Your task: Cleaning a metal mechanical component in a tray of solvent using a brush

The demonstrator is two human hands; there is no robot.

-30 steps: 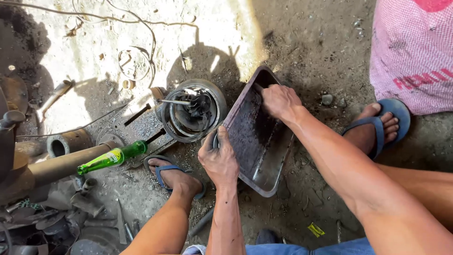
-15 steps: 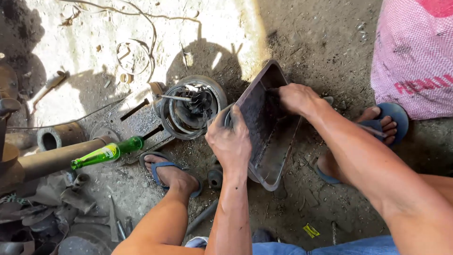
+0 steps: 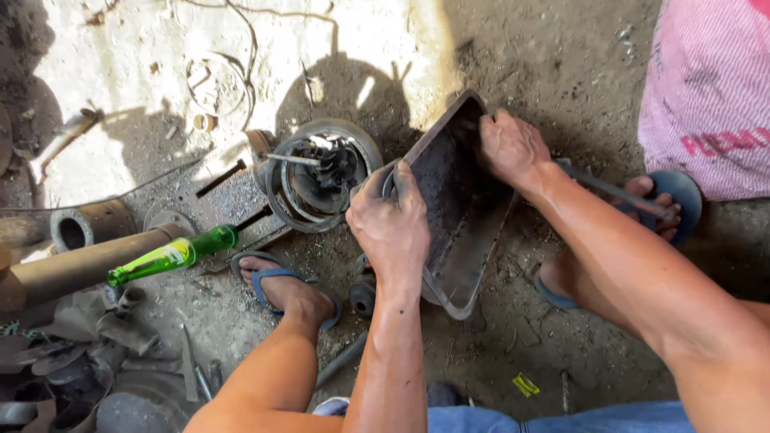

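Spread underneath: bare, oil-darkened dirt floor [image 3: 561,72], half in sun and half in shade, with a pink woven sack [image 3: 710,96] at the upper right edge. Tilted up off that floor at the centre, one long side raised: a dark, grimy rectangular metal tray [image 3: 453,240] with sloped walls and a rolled rim, inner face coated in black residue. Judged stiff and fairly light for its size, likely sheet metal, but greasy and so prone to slipping; best held by the rim on opposite sides, as here. Left hand [image 3: 393,220] wrapped over the near upper rim, fingers [image 3: 401,180] curled tight on the edge. Right hand [image 3: 513,148] closed over the far top rim, fingers clamped on it too. Just left of the tray, touching or nearly so: a round metal hub-like housing [image 3: 321,172] with a rod lying across its open mouth. Farther left, a rusty steel pipe [image 3: 88,261] lying flat, and a green glass bottle [image 3: 172,255] on its side beside it. Near the bottle's neck, a foot in a blue flip-flop sandal [image 3: 277,285]. Smallest: a scrap of yellow wrapper [image 3: 525,385] on the floor, well apart from the tray.
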